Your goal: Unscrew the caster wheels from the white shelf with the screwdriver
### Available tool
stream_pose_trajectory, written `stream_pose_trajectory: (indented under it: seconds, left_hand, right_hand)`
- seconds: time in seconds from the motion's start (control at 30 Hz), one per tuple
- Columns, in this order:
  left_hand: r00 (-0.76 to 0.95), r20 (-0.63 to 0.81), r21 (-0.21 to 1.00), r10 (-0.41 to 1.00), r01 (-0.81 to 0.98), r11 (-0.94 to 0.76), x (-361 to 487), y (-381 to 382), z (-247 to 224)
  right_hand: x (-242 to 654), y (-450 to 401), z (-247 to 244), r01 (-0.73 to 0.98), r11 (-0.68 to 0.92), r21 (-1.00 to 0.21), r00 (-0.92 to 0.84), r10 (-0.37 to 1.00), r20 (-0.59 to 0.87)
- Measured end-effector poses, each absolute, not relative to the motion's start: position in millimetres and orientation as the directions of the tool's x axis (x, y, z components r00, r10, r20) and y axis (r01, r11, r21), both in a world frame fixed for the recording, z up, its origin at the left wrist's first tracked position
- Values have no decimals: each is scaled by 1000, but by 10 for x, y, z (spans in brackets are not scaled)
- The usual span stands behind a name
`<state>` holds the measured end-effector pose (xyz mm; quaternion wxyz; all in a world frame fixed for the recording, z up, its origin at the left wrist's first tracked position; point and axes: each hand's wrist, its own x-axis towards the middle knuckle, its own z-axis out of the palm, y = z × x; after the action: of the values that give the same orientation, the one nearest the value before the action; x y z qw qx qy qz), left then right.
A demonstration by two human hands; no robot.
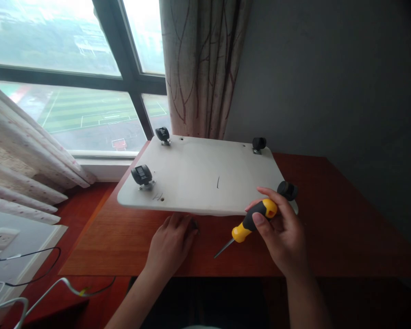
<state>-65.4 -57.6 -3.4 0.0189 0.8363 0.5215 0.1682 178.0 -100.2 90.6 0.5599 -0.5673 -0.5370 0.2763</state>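
Note:
A white board [205, 176] lies on the reddish wooden table [335, 219], with a black caster at each corner: back left [163, 135], front left [143, 177], back right [259, 145] and front right [287, 190]. My right hand [284, 228] holds a yellow and black screwdriver [250, 221], its shaft pointing down to the left, in front of the front right caster. My left hand [173, 240] rests on the table at the board's front edge, fingers closed around something small and dark that I cannot make out.
Behind the table are a curtain [202, 68] and a grey wall [329, 82]. A window [99, 109] stands at the back left. Cables [65, 283] and a wall socket [2, 238] are at the lower left.

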Motion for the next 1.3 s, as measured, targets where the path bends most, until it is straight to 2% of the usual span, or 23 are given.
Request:
stream_pose_trajectory:
  seconds: [0.3,0.4,0.57,0.63,0.77,0.9,1.13,1.3]
  left_hand:
    - [388,346,324,854,805,-497,-737,-673,-125]
    - [360,381,411,852,760,-504,-762,-701,-121]
    - [146,473,611,869,656,-443,-909,-645,85]
    - [58,502,648,863,635,-419,-986,-566,253]
    - [-42,553,628,832,677,-384,-1082,-349,573]
    - [21,570,559,822,723,-407,-1093,-197,678]
    - [14,560,576,828,712,-402,-1072,-133,655]
    - [63,582,504,811,754,-421,-1081,-117,675]
  right_hand:
    - [1743,-1007,915,287,196,-938,279,920,277]
    - [1747,-1005,915,294,190,-937,261,927,269]
    - [1729,-983,949,304,212,-929,248,924,292]
    - [1710,-967,962,302,223,-927,245,922,301]
    - [1674,-937,958,288,234,-929,225,926,303]
    - [1648,-931,956,308,248,-919,209,924,319]
    - [1588,-942,1033,285,204,-937,254,926,279]
    - [1563,-945,1034,264,201,-943,263,926,271]
